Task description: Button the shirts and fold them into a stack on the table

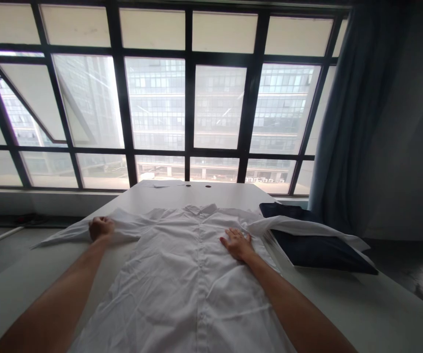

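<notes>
A white button-up shirt lies front side up, its collar toward the window and its sleeves spread out to both sides. My left hand is closed on the left-side sleeve, partway along it. Flat on the shirt's chest, right of the button line, rests my right hand with its fingers spread. The right-side sleeve runs across a dark navy folded garment. Wrinkles show over the shirt body, and its lower hem is out of view.
The white table reaches back to a wall of black-framed windows, one pane tilted open at left. Two dark round holes are near the table's far edge. A blue-grey curtain hangs at right. Something flat and white lies under the navy garment.
</notes>
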Available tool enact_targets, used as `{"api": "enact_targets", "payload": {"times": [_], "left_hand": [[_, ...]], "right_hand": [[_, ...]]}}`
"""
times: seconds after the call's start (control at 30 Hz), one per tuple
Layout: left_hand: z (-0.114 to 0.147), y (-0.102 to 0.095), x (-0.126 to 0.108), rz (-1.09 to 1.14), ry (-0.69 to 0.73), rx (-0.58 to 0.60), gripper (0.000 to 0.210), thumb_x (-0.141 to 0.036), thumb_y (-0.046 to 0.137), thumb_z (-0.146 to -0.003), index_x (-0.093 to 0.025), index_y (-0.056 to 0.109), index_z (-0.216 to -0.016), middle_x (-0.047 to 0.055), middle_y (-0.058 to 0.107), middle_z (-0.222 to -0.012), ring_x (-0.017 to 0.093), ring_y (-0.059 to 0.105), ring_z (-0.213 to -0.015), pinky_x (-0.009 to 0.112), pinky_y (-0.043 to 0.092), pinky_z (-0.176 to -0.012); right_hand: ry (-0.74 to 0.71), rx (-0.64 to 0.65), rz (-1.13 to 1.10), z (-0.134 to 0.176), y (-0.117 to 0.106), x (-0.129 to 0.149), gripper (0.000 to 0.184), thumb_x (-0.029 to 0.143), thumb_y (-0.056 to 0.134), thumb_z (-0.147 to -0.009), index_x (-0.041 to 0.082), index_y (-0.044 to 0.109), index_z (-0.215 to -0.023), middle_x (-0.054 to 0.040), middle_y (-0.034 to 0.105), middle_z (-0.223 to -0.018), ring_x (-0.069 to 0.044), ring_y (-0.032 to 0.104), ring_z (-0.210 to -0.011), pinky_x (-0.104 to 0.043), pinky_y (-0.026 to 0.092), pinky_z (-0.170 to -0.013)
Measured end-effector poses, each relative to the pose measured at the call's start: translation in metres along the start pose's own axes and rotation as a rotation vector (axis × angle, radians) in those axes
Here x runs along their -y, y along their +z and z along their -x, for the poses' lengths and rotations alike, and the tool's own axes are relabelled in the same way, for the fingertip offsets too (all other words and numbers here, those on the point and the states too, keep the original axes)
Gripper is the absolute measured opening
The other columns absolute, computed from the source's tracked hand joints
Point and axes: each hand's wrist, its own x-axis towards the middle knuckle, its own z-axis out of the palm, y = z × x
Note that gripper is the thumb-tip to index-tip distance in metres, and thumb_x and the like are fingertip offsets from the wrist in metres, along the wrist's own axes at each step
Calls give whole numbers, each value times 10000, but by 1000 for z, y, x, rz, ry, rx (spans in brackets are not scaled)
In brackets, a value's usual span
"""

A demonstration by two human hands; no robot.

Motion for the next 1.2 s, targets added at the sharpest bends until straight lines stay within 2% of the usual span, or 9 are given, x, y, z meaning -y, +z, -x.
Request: {"api": "enact_targets", "payload": {"times": [0.07,0.13,0.23,0.33,0.53,0.67,0.77,1.03,1.2], "left_hand": [[0,4,-24,102,104,-183,248,-228,345,-975,-120,566,-945,109,652,-1100,308,549,-1182,496,410,-1056],[18,9,-47,222,558,-172,221,-249,387,-974,-134,574,-951,135,615,-1234,291,447,-1324,469,379,-1108],[69,16,-69,205,1264,279,260,-142,388,-972,-185,645,-968,78,625,-1308,200,466,-1343,405,349,-1155],[108,17,-73,192,1470,491,310,-94,407,-964,-198,691,-1033,60,664,-1265,174,504,-1315,379,361,-1161],[104,20,-51,129,1378,293,294,-208,563,-931,-219,624,-1218,104,568,-1381,251,493,-1313,499,362,-1146],[95,29,-33,175,1182,157,414,-352,646,-889,-203,558,-1266,132,591,-1294,283,526,-1245,489,452,-1059],[89,35,-26,220,976,140,541,-474,679,-844,-195,532,-1283,141,616,-1196,295,570,-1152,476,498,-984],[73,32,-13,-42,753,894,814,-751,474,-825,-207,471,-1431,135,453,-1494,322,396,-1386,460,314,-1141],[81,10,-23,-168,708,994,947,-832,429,-773,-188,435,-1467,143,379,-1540,338,360,-1404,452,298,-1133]], "right_hand": [[-4,-9,-1,-1,1,-1,646,574,282,-968,220,382,-1498,-95,285,-1595,-280,202,-1476,-599,132,-1145],[-16,-29,-23,-1,1,-2,620,553,298,-971,216,414,-1479,-96,312,-1584,-278,229,-1467,-583,142,-1148],[-58,-112,-198,1,-1,-4,534,467,359,-973,174,527,-1388,-129,437,-1509,-272,326,-1421,-512,167,-1164],[-68,-152,-573,4,-6,-2,471,415,386,-970,119,627,-1247,-192,590,-1335,-285,489,-1296,-441,316,-1107],[-165,63,-900,18,-33,17,675,607,151,-986,144,522,-1310,-142,688,-1133,-179,699,-840,-280,541,-692],[-283,426,-713,42,-49,38,621,711,534,-820,120,636,-979,-86,692,-845,-129,619,-576,-216,461,-508],[-343,495,-588,69,-51,53,505,614,735,-695,126,617,-746,-11,612,-662,-104,557,-557,-193,416,-500],[-159,599,-925,127,-64,30,469,343,756,-613,152,615,-1018,-25,631,-882,-137,619,-717,-224,501,-574],[-23,742,-713,148,-71,-12,461,258,741,-567,171,655,-1012,-7,636,-809,-113,606,-616,-174,453,-479]]}}
